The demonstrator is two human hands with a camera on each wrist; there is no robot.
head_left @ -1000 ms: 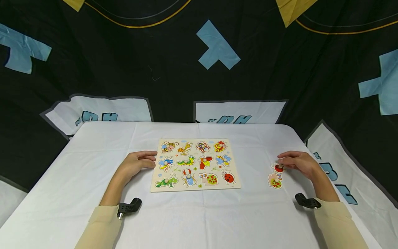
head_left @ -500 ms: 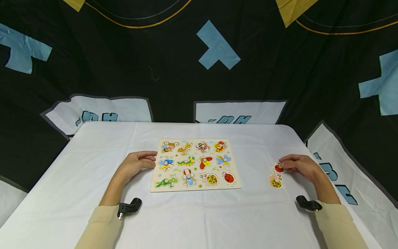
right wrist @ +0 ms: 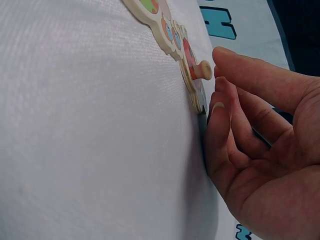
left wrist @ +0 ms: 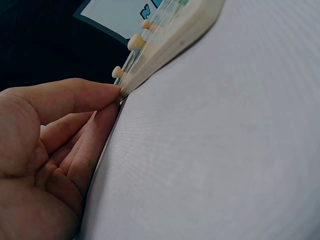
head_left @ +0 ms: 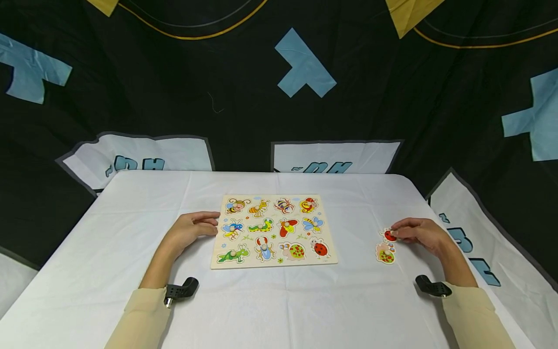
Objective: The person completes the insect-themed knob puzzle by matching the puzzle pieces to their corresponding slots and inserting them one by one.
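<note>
A wooden knob puzzle board (head_left: pixel 252 259) printed with several insects lies mid-table. My left hand (head_left: pixel 189 232) rests beside its left edge. In the left wrist view, thumb and finger tips meet right at the board's side (left wrist: pixel 172 50), below its knobs (left wrist: pixel 135 42). Off to the right, my right hand (head_left: pixel 420 232) is over a red ladybug puzzle piece (head_left: pixel 389 235), partly hidden by the fingers. The right wrist view shows its wooden knob (right wrist: pixel 203 70) between loosely bent fingers and thumb, with a gap around it. A snail puzzle piece (head_left: pixel 385 254) lies just nearer than the ladybug.
A white cloth covers the table (head_left: pixel 283 310). Black fabric (head_left: pixel 209 97) with blue and yellow shapes hangs behind it. Dark wrist cameras (head_left: pixel 431 285) sit at both cuffs, close over the cloth.
My right hand has shifted slightly nearer to me beside the ladybug piece. The left hand, the board and the snail piece have stayed in place.
</note>
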